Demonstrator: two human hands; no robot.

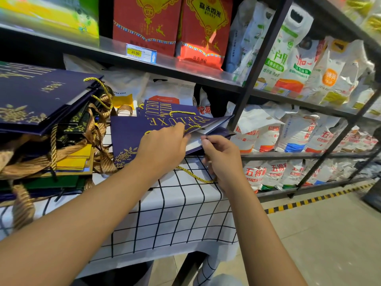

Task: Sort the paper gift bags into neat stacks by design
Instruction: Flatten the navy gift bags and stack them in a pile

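A navy gift bag (127,137) with gold "DELUXE" lettering lies flat on the checked tablecloth (169,213), on top of another navy bag (165,107) of the same design. My left hand (162,147) lies over it, its fingers curled over the bag's open top edge. My right hand (220,159) pinches the bag's lower flap at the right edge. A gold cord handle (193,175) hangs under my right hand. At the left a tall mixed pile (45,124) holds navy, black, yellow and green bags with gold ribbon handles.
Black metal shelving (257,65) stands behind and to the right, packed with rice and flour sacks (288,65). Red rice bags (173,25) stand on the upper shelf above a price tag (141,53). The table's right edge drops to a tiled floor with a yellow-black strip (309,202).
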